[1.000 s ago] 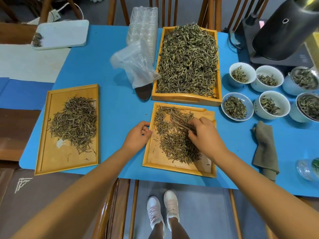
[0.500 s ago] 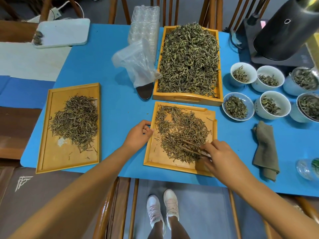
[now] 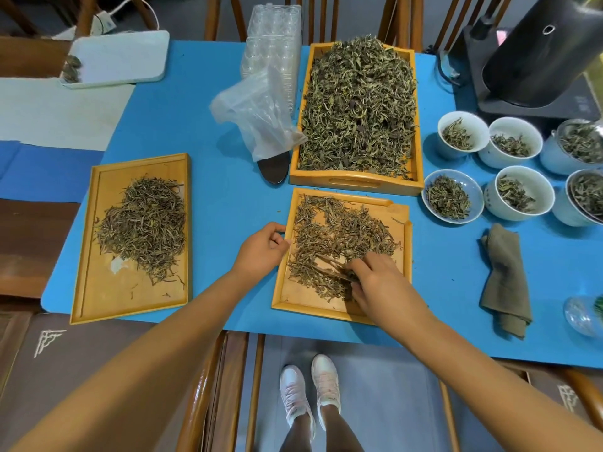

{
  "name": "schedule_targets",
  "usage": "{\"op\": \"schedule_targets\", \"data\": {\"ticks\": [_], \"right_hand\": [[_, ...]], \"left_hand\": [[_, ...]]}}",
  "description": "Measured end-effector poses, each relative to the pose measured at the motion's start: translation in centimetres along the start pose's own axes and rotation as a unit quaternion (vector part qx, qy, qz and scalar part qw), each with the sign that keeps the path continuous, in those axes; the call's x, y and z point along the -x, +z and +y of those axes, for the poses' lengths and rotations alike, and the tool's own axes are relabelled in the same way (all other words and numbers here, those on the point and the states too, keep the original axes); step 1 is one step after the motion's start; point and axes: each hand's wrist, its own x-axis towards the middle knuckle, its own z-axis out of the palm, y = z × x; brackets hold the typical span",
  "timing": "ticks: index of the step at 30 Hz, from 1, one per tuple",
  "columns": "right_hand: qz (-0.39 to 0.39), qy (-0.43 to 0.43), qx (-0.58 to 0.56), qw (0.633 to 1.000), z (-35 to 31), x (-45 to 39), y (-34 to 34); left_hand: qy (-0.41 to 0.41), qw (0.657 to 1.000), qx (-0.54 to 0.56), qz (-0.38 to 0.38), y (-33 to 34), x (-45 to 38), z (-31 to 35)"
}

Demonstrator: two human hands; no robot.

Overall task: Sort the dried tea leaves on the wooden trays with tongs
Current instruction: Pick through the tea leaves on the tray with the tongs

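- The dried tea leaves [image 3: 339, 243] lie spread across the small wooden tray [image 3: 399, 216] at lower centre of the frame.
- The tongs [image 3: 332, 270] have swept from the tray's top down to its lower right within a second; their tips now dig into the pile, so raking continues.
- The right hand [image 3: 375, 282] has its grip clamped on the tongs.
- The left hand [image 3: 261, 249] still steadies the tray's left edge, fingers curled onto the rim.
- Sorted leaves fill the left tray [image 3: 98, 288]; the big tray [image 3: 355, 183] sits above on the table [image 3: 228, 197].

Your right hand [image 3: 381, 282] is pinching the tongs [image 3: 332, 270], knuckles up, while your left hand [image 3: 261, 249] is curling its fingers, arm extended.
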Motion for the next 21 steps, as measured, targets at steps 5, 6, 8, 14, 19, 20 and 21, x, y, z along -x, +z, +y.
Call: {"op": "schedule_targets", "data": {"ticks": [5, 6, 8, 14, 19, 20, 21], "right_hand": [[0.055, 0.006, -0.041, 0.998, 0.1, 0.7, -0.7], [0.072, 0.014, -0.051, 0.996, 0.4, 0.9, -0.9], [0.082, 0.035, -0.058, 0.994, 1.0, 1.1, -1.0], [0.054, 0.053, -0.049, 0.996, 0.9, 0.3, 0.0], [0.023, 0.013, -0.036, 0.999, -0.3, 0.7, 1.2], [0.022, 0.006, -0.036, 0.999, -0.3, 0.9, 1.3], [0.026, 0.003, -0.040, 0.999, -0.4, 1.0, 1.3]], "left_hand": [[-0.009, 1.000, -0.004, 0.000, 0.0, 0.1, 0.3], [-0.010, 1.000, -0.005, -0.001, 0.0, 0.1, 0.3], [-0.012, 1.000, -0.007, -0.002, 0.0, 0.0, 0.4], [-0.017, 1.000, -0.010, 0.001, 0.0, 0.0, 0.4], [-0.021, 1.000, -0.004, -0.005, 0.1, 0.1, 0.4], [-0.022, 1.000, -0.003, -0.006, 0.1, 0.0, 0.4], [-0.024, 1.000, -0.002, -0.006, 0.1, 0.0, 0.3]]}}
